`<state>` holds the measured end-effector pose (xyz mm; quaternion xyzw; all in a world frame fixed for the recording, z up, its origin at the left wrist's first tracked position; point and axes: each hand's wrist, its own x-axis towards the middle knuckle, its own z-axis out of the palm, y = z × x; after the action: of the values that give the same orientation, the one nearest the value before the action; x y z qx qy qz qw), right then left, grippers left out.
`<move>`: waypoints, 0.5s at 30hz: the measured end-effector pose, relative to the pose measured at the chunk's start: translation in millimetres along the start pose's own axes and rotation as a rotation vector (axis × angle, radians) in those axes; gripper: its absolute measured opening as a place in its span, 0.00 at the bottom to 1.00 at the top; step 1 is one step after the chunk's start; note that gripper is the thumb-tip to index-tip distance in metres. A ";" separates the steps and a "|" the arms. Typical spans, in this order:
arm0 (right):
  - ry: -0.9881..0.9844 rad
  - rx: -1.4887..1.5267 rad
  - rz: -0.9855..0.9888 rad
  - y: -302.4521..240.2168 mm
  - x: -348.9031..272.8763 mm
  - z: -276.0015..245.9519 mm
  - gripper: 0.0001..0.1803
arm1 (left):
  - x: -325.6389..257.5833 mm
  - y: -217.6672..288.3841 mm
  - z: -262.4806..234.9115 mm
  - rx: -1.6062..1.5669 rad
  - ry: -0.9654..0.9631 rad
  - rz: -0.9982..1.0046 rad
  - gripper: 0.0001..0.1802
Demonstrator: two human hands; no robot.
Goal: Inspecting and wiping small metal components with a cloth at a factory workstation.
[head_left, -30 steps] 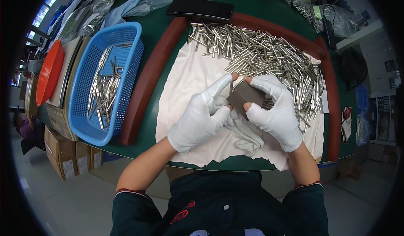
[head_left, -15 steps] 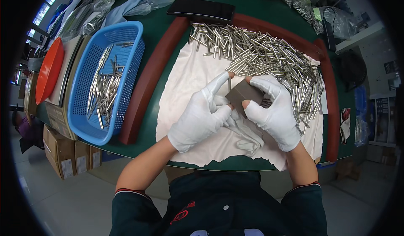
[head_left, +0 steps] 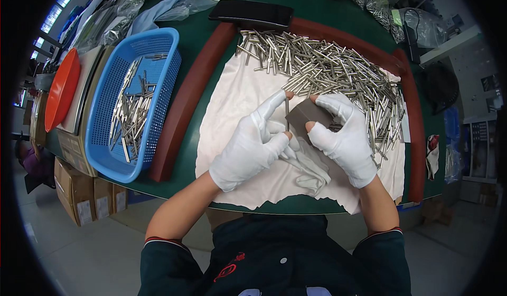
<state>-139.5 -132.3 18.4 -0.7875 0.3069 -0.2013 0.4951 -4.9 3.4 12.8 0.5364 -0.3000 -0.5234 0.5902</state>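
A thin metal pin [head_left: 287, 107] is held near its ends between the thumb and index finger of the left hand [head_left: 245, 148], the two fingers being closed on it. A brown rectangular block [head_left: 308, 115] is gripped by the fingers of the right hand [head_left: 344, 142], with the thumb set on its near side and the index finger at its far edge. The pin is held upright in the view, just beside the block's left corner; whether the two touch cannot be told. White gloves are worn on both hands, with some fingertips left bare.

Beneath the hands, a crumpled white fabric piece [head_left: 314, 179] is laid on a pale pink cloth [head_left: 224, 114], which is spread over the green table [head_left: 194, 43]. Beyond the hands, a heap of metal pins [head_left: 338, 69] is bordered by red-brown bars [head_left: 177, 122]. More pins are contained in a blue perforated basket [head_left: 161, 101] on the left, beside which an orange-red basin [head_left: 62, 90] is seen tilted.
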 end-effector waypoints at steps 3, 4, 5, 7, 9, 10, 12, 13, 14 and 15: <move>0.023 0.016 -0.015 1.6 -0.6 0.9 0.29 | 0.3 -4.6 -1.7 0.023 0.011 -0.003 0.35; 0.031 0.013 -0.066 0.6 -1.0 0.9 0.29 | 1.4 -7.0 -1.5 0.065 0.014 0.028 0.35; 0.031 0.015 -0.064 -0.3 -1.1 0.7 0.29 | 1.3 -8.5 -1.5 0.107 0.015 0.056 0.35; 0.022 -0.098 -0.061 -2.0 -0.4 0.2 0.29 | -0.1 -5.4 -2.5 0.069 0.017 0.027 0.35; 0.038 -0.072 -0.049 0.4 -0.2 -1.8 0.29 | 0.6 -1.4 -0.6 0.030 0.013 0.004 0.34; 0.052 -0.046 -0.037 1.2 -0.4 -2.7 0.28 | 0.7 0.1 0.9 0.007 0.017 -0.006 0.34; 0.036 -0.037 -0.054 -0.6 -2.4 -1.4 0.28 | 0.0 -0.2 2.7 -0.015 0.024 -0.019 0.33; 0.022 -0.030 -0.072 -1.6 -3.2 -1.1 0.28 | -0.1 -0.9 3.8 0.015 0.027 0.012 0.33; 0.022 -0.029 -0.071 -2.6 -2.8 -1.5 0.28 | -0.5 -1.2 4.2 0.045 0.030 0.043 0.33; 0.027 -0.077 -0.064 -3.4 -1.5 -2.3 0.28 | -1.1 -2.4 2.4 0.045 0.030 0.042 0.33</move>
<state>-141.1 -131.7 22.4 -0.8127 0.2957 -0.2157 0.4534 -8.0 3.9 11.3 0.5510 -0.3141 -0.4961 0.5930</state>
